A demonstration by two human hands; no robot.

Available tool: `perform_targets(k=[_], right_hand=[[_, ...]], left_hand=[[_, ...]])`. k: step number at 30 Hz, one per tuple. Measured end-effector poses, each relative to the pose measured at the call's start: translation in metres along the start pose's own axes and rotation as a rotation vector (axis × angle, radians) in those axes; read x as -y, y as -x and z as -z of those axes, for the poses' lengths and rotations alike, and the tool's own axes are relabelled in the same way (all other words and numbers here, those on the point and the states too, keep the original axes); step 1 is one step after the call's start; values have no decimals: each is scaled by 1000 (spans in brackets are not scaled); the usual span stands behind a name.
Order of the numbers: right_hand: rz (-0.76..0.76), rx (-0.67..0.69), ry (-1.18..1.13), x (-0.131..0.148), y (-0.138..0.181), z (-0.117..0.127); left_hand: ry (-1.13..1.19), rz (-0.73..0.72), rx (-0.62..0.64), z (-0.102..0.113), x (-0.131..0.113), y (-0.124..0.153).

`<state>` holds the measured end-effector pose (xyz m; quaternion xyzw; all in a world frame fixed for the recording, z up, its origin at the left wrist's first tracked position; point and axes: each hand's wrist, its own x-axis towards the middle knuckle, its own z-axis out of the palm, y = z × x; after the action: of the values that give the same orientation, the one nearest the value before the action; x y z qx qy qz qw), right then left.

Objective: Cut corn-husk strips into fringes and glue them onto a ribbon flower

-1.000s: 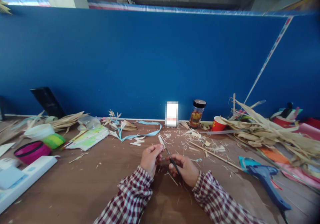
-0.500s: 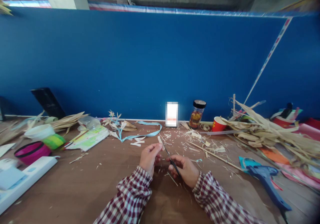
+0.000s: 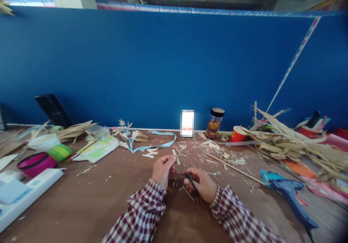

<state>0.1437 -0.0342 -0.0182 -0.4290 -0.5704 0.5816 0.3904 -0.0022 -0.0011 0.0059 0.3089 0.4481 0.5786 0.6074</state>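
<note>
My left hand pinches a small pale strip of dried husk between thumb and fingertips. In my right hand is a pair of scissors with black handles, its thin blades pointing up and left to the strip. The blade tips are beside the strip; whether they are open around it is too small to tell. Fine pale clippings lie scattered on the brown table beyond both hands.
A blue glue gun and a heap of dried husks lie at the right. Along the blue partition stand a lidded jar and a red paper cup. A light-blue ribbon and white power strip are at the left.
Both hands keep nearly the same place and hold. The view has shifted very slightly.
</note>
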Motion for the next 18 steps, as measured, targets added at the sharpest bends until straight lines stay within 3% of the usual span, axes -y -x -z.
perform_targets(k=[18], right_hand=[[-2,-19,-10,3,1,0]], left_hand=[[31,79,45,-1,7,1]])
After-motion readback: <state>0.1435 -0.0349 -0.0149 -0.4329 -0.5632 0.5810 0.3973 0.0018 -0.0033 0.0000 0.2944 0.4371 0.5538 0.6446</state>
